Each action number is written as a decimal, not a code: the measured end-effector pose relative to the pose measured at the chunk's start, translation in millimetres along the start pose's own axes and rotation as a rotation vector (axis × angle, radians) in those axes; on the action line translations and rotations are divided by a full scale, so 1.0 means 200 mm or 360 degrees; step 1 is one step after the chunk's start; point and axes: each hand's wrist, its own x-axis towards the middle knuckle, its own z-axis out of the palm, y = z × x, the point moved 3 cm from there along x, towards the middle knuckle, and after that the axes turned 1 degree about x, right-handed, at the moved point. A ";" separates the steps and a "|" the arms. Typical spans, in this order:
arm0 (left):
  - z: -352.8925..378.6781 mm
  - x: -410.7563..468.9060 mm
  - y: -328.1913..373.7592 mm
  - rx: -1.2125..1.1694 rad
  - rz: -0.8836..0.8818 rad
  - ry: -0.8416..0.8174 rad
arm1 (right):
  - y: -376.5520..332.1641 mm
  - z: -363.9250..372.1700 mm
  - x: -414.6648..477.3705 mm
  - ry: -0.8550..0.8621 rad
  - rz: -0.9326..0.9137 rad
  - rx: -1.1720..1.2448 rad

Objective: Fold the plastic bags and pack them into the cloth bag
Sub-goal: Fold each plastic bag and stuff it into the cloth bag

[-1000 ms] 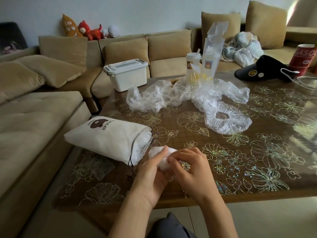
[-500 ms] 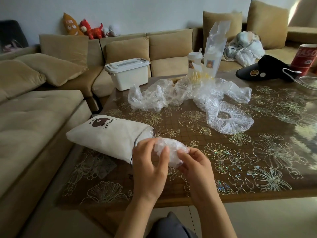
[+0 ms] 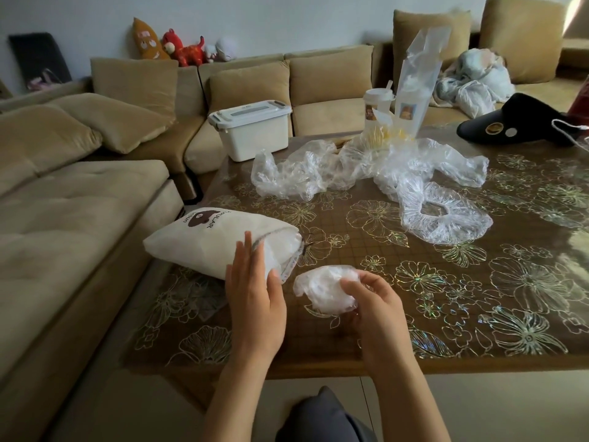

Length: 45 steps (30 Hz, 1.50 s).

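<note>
Flower-patterned tabletop [image 3: 478, 314] carries a white drawstring cloth bag [image 3: 216, 244] lying on its side. The left hand [image 3: 255, 295] rests straight-fingered against its open mouth. Just beside that mouth, the right hand [image 3: 379, 311] grips a folded plastic bag [image 3: 325, 290]; loose plastic bags [image 3: 350, 167] lie beyond the cloth bag.

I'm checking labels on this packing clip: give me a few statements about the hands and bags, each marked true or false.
1. The right hand holds a bundled plastic bag. True.
2. The cloth bag stands upright. False: it lies on its side, mouth toward the bundled plastic bag.
3. The left hand also grips the bundled plastic bag. False: its straight fingers rest at the cloth bag's mouth.
4. Farther back on the table lie loose plastic bags. True.
</note>
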 end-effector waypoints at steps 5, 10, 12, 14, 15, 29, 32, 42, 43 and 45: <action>-0.05 -0.07 0.12 -0.0590 -0.0123 -0.0159 | 0.00 0.19 -0.06 -0.0528 0.0134 0.0150; -0.15 -0.11 0.11 -0.0961 -0.0462 0.0082 | 0.02 0.39 -0.04 -0.0599 -0.0241 -0.0450; -0.19 -0.11 0.11 -0.0920 -0.0458 0.0133 | 0.02 0.47 -0.01 -0.0521 -0.0535 -0.0903; -0.20 -0.13 0.09 -0.0758 -0.0443 0.0129 | 0.04 0.53 0.01 -0.0478 -0.0588 -0.1140; -0.20 -0.14 0.09 -0.0630 -0.0422 0.0131 | 0.07 0.54 0.03 -0.0442 -0.0578 -0.1233; -0.07 -0.14 -0.11 0.0080 -0.0242 -0.0329 | 0.04 0.43 0.08 -0.0839 0.0322 -0.0397; -0.03 -0.12 -0.10 -0.0004 -0.0279 -0.0491 | -0.08 0.24 0.11 -0.0792 -0.0115 -0.0771; 0.02 -0.04 0.16 0.0279 -0.0221 0.0155 | -0.39 -0.52 0.67 -0.0001 -0.0689 -0.2769; 0.01 -0.05 0.20 0.0244 -0.0173 0.0259 | -0.37 -0.53 0.68 -0.0024 -0.0673 -0.2784; 0.02 -0.08 0.28 0.0163 -0.0073 0.0277 | -0.36 -0.53 0.67 0.0046 -0.0776 -0.2782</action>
